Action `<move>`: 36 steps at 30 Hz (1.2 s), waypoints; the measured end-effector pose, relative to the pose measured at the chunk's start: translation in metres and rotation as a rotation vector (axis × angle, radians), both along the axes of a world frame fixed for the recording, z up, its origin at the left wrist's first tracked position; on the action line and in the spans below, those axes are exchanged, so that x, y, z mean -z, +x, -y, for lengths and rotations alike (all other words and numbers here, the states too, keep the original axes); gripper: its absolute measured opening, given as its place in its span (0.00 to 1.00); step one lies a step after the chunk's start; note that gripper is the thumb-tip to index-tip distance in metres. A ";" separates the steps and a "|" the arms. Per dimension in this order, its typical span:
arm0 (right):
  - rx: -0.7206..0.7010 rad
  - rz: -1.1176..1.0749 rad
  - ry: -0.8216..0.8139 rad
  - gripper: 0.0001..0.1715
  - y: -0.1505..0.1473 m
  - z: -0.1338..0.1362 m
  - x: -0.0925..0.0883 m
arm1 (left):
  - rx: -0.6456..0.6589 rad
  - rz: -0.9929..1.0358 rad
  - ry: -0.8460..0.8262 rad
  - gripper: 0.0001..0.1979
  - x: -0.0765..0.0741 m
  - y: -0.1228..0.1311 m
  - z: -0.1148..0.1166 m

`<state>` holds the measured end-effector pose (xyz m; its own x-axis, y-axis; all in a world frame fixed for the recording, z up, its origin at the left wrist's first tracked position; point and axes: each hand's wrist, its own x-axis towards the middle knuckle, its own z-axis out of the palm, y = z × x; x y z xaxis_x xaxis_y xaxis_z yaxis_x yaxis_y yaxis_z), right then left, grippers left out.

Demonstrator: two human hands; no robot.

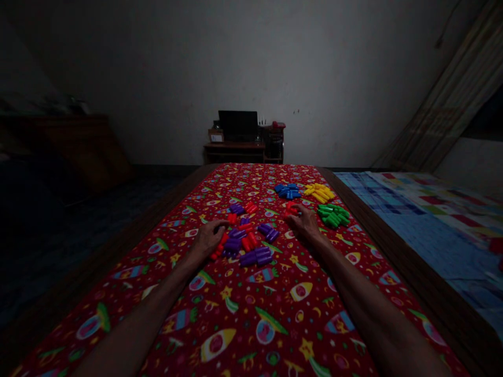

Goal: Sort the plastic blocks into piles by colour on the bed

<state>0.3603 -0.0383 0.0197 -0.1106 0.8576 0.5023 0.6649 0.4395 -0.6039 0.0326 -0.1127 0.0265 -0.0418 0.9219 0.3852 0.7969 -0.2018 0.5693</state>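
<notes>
Small plastic cylinder pieces lie on a red cloth with a rocket print (251,314). A mixed heap of purple and red pieces (245,241) sits between my hands. My left hand (207,238) rests curled at the heap's left edge, fingers closed around red pieces (219,250). My right hand (303,221) reaches further out, its fingers pinched on a red piece (291,208). Sorted piles lie beyond: blue (287,191), yellow (319,192) and green (333,215).
The cloth covers a long table with a wooden edge (393,251). A patchwork-covered bed (432,220) lies to the right. A low cabinet with a dark screen (238,125) stands against the far wall. The room is dim.
</notes>
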 end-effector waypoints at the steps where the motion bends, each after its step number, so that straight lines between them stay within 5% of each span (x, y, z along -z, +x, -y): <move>1: -0.008 0.008 -0.009 0.20 0.000 0.000 0.001 | 0.002 -0.002 0.001 0.19 0.000 0.000 0.000; 11: -0.148 -0.213 -0.125 0.30 -0.007 -0.001 -0.009 | 0.018 -0.073 0.116 0.17 -0.001 0.001 0.000; 16: -0.428 -0.403 -0.207 0.31 -0.030 0.004 -0.026 | 0.071 -0.095 0.319 0.18 -0.021 0.023 0.012; 23: -0.727 -0.293 -0.101 0.25 -0.064 0.037 -0.048 | 0.229 -0.035 0.156 0.21 -0.032 0.062 0.036; 28: -0.612 -0.205 -0.091 0.19 -0.061 0.037 -0.048 | 0.179 0.059 0.123 0.14 -0.029 0.059 0.034; 36: 0.006 -0.279 -0.101 0.17 -0.001 -0.005 -0.019 | 0.070 0.124 0.111 0.14 -0.033 0.050 0.026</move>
